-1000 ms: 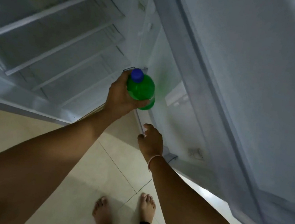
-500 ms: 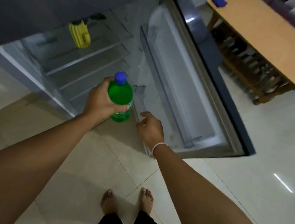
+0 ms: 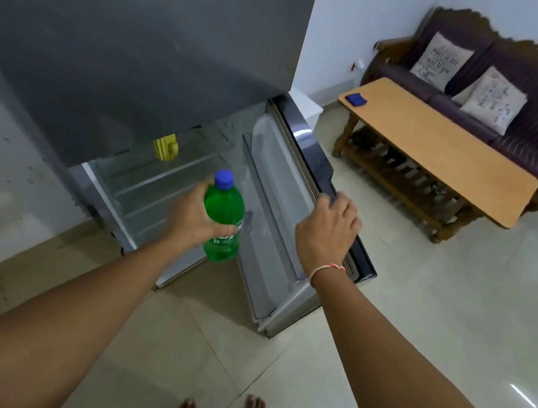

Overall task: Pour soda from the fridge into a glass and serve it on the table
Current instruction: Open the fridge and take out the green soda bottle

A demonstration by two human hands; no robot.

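My left hand grips a green soda bottle with a blue cap, upright, in front of the open lower compartment of the grey fridge. My right hand lies over the outer edge of the open fridge door, fingers curled round it. A wooden table stands to the right, beyond the door. No glass is in view.
A yellow object sits on an upper shelf inside the fridge. A small blue item lies on the table's far corner. A dark sofa with two cushions stands behind the table. Tiled floor stretches to the right.
The view has risen and pulled back from the fridge. My right hand has moved from the door's inner shelf to its outer edge. The bottle stays in my left hand, outside the fridge.
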